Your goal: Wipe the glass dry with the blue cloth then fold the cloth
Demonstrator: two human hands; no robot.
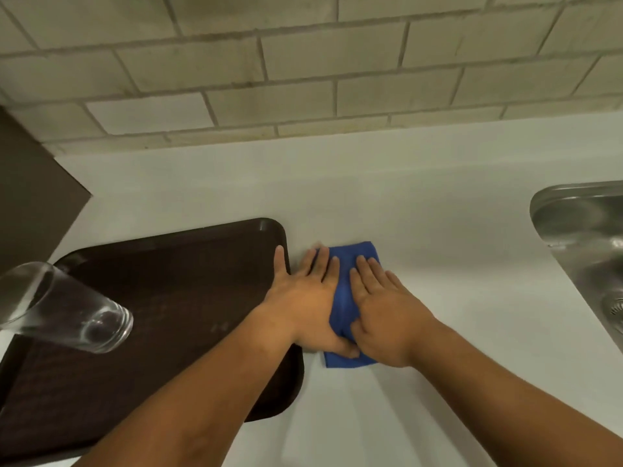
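The blue cloth (344, 298) lies folded into a narrow rectangle on the white counter, just right of the tray. My left hand (303, 298) rests flat on its left half, fingers spread, the little finger touching the tray's rim. Pressing flat on the cloth's right half is my right hand (384, 308). Both thumbs meet near the cloth's near end. The clear glass (67, 308) stands on the left part of the brown tray (188, 264), away from both hands. Neither hand grips anything.
A steel sink (580, 237) is sunk into the counter at the far right. A tiled wall (303, 79) runs along the back. A dark panel (30, 197) stands at the far left. The white counter (438, 203) extends behind and right of the cloth.
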